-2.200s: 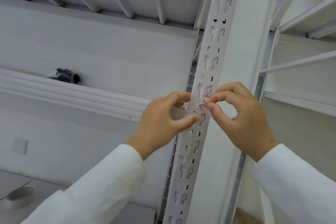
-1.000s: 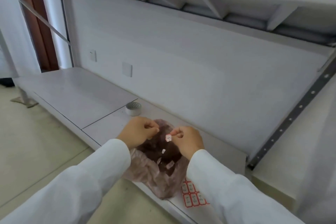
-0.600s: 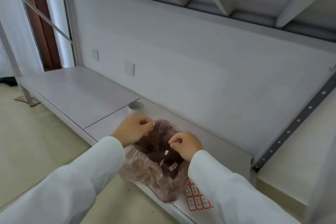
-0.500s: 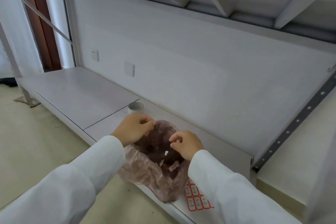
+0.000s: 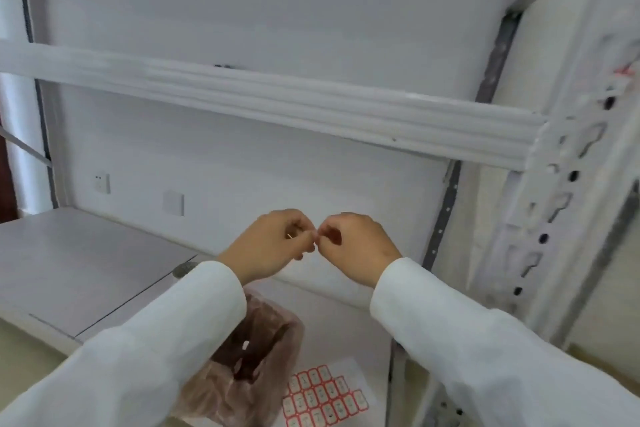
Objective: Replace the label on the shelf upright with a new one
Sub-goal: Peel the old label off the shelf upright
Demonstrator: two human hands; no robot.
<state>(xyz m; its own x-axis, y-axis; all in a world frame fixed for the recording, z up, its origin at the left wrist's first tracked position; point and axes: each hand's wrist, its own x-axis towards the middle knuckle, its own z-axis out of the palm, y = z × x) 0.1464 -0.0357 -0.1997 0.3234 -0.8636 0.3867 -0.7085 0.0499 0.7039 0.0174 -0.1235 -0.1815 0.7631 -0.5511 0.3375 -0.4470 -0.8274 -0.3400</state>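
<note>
My left hand and my right hand are raised in front of the wall, fingers curled, their fingertips touching each other. A thin pale sliver shows between my left thumb and forefinger. My right thumb and forefinger are pinched together, and nothing is visible between them. The white slotted shelf upright stands at the right, blurred, with a red-marked label high on it. A sheet of red-bordered labels lies on the lower shelf. Beside the sheet stands an open brownish plastic bag with small white scraps inside.
A white shelf beam crosses the view above my hands. A tape roll peeks out behind my left sleeve. Wall plates sit on the back wall. Pale floor shows at the lower left.
The peeled label left my right fingers over the bag. Both hands have since risen out of the bag and met at the fingertips, and my view has lifted toward the upright.
</note>
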